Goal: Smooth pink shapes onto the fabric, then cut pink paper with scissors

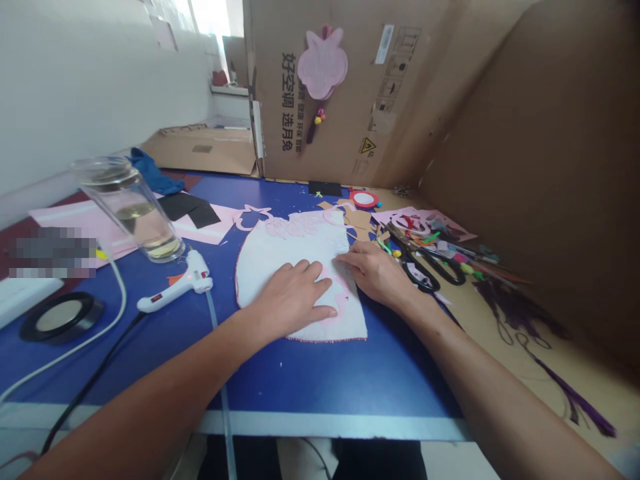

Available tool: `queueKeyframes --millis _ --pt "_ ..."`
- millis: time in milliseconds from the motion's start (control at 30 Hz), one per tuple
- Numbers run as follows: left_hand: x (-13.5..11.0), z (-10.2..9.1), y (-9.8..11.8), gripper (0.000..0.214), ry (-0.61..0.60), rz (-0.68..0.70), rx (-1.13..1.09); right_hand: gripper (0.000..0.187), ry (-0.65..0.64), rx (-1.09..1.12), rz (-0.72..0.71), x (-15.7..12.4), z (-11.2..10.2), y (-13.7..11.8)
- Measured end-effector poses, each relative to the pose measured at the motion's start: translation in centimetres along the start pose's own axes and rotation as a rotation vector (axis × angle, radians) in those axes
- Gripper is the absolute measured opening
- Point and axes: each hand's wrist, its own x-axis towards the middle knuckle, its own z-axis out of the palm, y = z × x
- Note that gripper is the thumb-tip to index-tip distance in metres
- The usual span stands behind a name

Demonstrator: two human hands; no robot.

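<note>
On the blue table lies a white, rounded sheet with a thin red trim along its edge. Pale pink cut-out pieces rest on its far part, and another pink piece shows beneath and beside my fingers. My left hand is laid flat over the sheet's middle, fingers apart. At the sheet's right edge, my right hand has its fingers drawn together, the tips touching the white surface. Whatever they pinch, if anything, is too small to make out.
Left of the sheet are a hot glue gun, a glass tumbler and black tape. Scissors lie among scraps at right. Cardboard walls stand behind and right; a pink ornament hangs there.
</note>
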Motion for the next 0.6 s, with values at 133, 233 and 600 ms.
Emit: queueKeyframes --millis 133,233,600 --pt "0.03 0.07 -0.03 0.051 -0.004 0.005 0.013 0.045 0.007 0.002 0.001 0.01 0.02 -0.07" --pt "0.02 0.09 -0.04 0.05 0.006 0.007 0.009 0.044 0.009 -0.001 0.003 0.01 0.06 -0.06" --pt "0.03 0.26 -0.07 0.05 0.005 0.008 0.016 0.042 0.018 0.003 -0.005 -0.08 0.19 0.04"
